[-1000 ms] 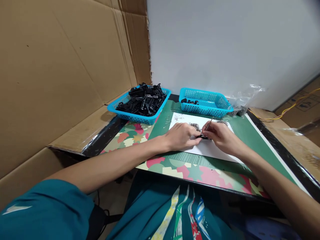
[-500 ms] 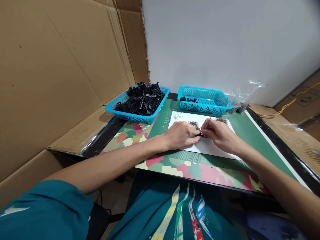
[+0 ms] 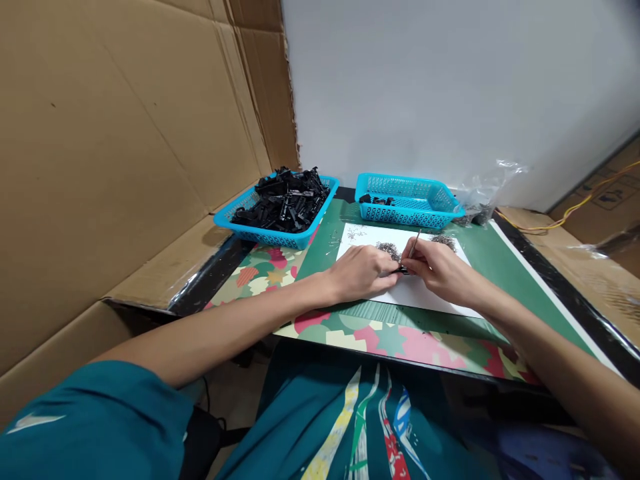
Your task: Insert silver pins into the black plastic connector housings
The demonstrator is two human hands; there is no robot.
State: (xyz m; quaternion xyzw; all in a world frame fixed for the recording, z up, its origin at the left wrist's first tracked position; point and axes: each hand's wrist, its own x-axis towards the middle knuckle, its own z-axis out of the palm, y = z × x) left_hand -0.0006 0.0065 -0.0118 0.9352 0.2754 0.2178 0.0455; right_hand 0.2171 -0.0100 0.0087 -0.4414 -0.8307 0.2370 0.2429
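Note:
Over a white sheet [image 3: 440,300], my left hand [image 3: 363,272] pinches a small black part [image 3: 403,270]. My right hand [image 3: 440,270] meets it from the right, its fingers closed around a thin metal tool [image 3: 415,245] that leans upward, with its lower end at the black part. The tool's tip is hidden by the fingers. Behind the hands on the sheet lie a pile of tiny metal pieces [image 3: 388,250] and a second dark pile [image 3: 443,243]. A few scattered bits [image 3: 356,233] are at the sheet's far left corner.
A blue basket [image 3: 280,240] heaped with black plastic parts [image 3: 290,200] stands at the back left. Another blue basket [image 3: 410,217] at the back holds a few black parts. Beside it is a clear plastic bag [image 3: 483,200]. Cardboard [image 3: 150,120] walls the left side.
The view has shifted slightly. The metal tool in my right hand leans a little differently, its top slightly farther left. Both hands stay together at the black part.

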